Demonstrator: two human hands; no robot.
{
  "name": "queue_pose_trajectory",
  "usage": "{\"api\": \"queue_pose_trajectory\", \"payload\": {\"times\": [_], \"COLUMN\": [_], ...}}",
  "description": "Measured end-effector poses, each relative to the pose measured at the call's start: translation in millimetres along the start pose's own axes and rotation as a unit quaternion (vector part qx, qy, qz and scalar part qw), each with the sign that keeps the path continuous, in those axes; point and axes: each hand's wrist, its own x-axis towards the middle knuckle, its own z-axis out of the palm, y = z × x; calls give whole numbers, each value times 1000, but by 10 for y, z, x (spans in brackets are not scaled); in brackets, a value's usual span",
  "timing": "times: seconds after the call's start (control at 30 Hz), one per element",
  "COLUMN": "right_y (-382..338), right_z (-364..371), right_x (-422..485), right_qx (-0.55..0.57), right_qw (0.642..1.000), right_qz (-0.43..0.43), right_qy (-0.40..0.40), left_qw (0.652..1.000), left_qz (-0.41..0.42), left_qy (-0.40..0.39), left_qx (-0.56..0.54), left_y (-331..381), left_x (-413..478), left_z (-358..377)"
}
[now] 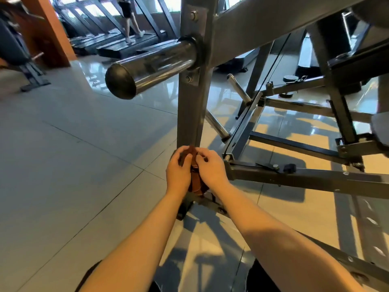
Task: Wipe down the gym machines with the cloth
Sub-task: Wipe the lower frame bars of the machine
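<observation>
Both hands are gripping a brown cloth point(194, 180) low against the grey upright post point(190, 114) of a plate-loaded machine, just above its floor bracket point(202, 204). The left hand point(179, 170) is curling its fingers over the cloth's top; the right hand point(211, 168) is pinching it from the other side (fingers bent). A chrome weight peg point(147, 66) is jutting out higher up.

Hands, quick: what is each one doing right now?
Left hand: curled round the cloth.
Right hand: pinching the same cloth.
</observation>
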Motion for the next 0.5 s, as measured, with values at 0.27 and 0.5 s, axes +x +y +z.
{"api": "queue_pose_trajectory", "payload": {"times": [0.27, 0.5], "right_y": [-359, -285], "right_z": [27, 101], "right_x": [440, 565], "right_qx": [18, 21], "right_qw": [994, 993], "right_qz": [-61, -27], "right_qy": [87, 117], "left_qw": [994, 994], "left_qz": [76, 45], "left_qy": [59, 75], "left_qx": [-51, -72], "left_y": [427, 7], "left_x": [552, 676], "left_z": [40, 243]}}
